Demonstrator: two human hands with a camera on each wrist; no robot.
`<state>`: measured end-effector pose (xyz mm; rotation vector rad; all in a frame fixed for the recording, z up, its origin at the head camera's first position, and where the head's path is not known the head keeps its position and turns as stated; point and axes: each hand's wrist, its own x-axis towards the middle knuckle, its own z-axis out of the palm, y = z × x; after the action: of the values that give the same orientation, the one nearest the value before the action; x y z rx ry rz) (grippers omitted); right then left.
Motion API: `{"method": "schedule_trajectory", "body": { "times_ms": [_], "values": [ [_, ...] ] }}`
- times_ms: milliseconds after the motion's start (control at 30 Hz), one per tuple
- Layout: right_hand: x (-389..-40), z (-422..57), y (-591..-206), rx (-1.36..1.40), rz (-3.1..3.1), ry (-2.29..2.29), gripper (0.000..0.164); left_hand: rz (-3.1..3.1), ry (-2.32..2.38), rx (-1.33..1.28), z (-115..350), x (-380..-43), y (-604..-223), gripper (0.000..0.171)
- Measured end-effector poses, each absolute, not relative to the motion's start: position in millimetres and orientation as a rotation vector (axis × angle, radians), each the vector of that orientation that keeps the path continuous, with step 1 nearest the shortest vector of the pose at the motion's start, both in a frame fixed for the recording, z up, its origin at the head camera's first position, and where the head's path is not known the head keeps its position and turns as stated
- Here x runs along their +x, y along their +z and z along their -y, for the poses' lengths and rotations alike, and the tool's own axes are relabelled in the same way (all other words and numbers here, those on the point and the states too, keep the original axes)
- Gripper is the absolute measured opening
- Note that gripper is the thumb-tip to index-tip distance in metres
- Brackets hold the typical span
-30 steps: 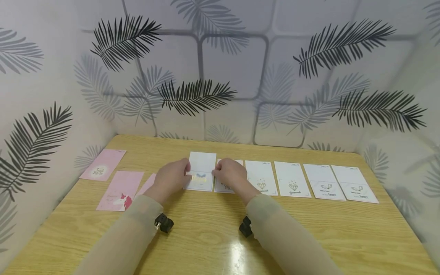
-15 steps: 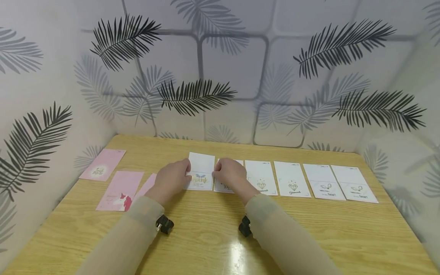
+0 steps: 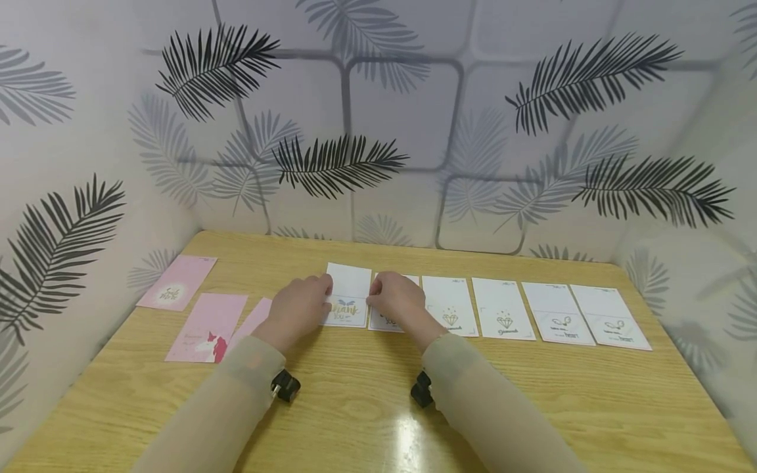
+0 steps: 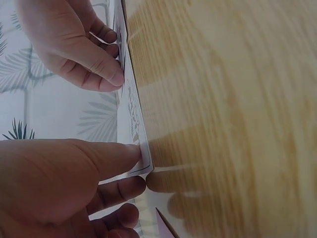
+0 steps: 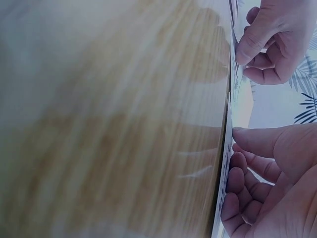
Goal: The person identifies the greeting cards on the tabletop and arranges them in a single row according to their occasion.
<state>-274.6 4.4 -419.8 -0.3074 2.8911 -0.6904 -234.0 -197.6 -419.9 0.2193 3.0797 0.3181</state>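
A white card with gold "Thank You" lettering lies at the middle of the wooden table, a crease across it. My left hand pinches its left edge; in the left wrist view the thumb is on the printed face and a finger is at the edge beneath. At the opposite edge, my right hand holds the card between thumb and fingers, the other fingers curled over the neighbouring card. That neighbour bears similar lettering and is partly hidden by the right hand.
Rightward in the row are two diamond-print cards and two white cards with small heart lettering. Pink cards lie at the left, one partly under the left forearm. A leaf-patterned wall stands behind the table.
The left hand has shifted slightly right along with the card's left edge. Glare on the lettering has faded, making it readable. The right hand stays nearly in place.
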Motion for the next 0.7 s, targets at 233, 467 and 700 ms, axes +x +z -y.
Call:
{"method": "schedule_trajectory", "body": {
  "times_ms": [233,467,700],
  "values": [
    [-273.9,-4.8,-420.2,-0.309,-2.887,-0.711,0.009,-3.058,0.242,0.260,196.3,-230.6,-417.7,0.020],
    [-274.1,-4.9,-418.0,-0.304,-2.870,-0.718,0.009,-3.067,0.231,0.293,198.1,-228.7,-419.2,0.040],
    [-274.8,-5.6,-418.3,-0.299,-2.855,-0.714,0.009,-3.055,0.199,0.333,198.8,-227.3,-418.9,0.039]
  ]
}}
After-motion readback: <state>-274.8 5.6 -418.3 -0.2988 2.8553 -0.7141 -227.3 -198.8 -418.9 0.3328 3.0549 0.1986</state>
